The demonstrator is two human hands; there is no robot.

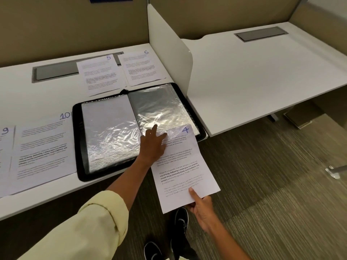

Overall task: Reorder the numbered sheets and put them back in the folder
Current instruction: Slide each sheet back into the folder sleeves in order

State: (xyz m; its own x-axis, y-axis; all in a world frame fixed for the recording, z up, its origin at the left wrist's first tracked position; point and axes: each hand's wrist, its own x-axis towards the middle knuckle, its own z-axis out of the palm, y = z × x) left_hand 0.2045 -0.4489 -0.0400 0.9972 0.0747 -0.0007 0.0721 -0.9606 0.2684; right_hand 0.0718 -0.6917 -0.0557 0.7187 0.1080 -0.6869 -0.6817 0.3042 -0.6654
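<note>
Sheet 4 (185, 166) hangs off the counter (47, 199) edge, its top corner entering the right sleeve (161, 107) of the open folder (78, 147). It could buckle or snag at the sleeve mouth. Right hand (201, 209) pinches its bottom edge; left hand (153, 145), fingers nearly straight, presses the sleeve and sheet top.

Office, white desks (262, 76), beige partition panels (65, 25), carpet (272, 184)
</note>
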